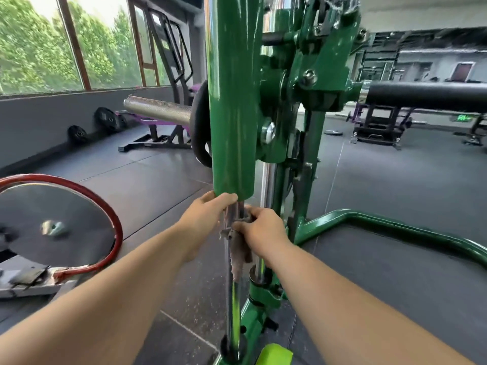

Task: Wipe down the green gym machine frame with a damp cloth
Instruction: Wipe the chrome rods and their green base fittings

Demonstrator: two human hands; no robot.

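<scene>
red-rimmed disc (52, 222), black roller pad (427, 96), floor plates (105, 119).

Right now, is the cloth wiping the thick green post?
No, the left hand and right hand hold the cloth on the shiny rod below the green post.

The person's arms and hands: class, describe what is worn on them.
No sleeves show: the left forearm and right forearm are bare up to the picture's edge. The left hand and right hand wear no gloves, and no watch, band or ring is visible.
</scene>
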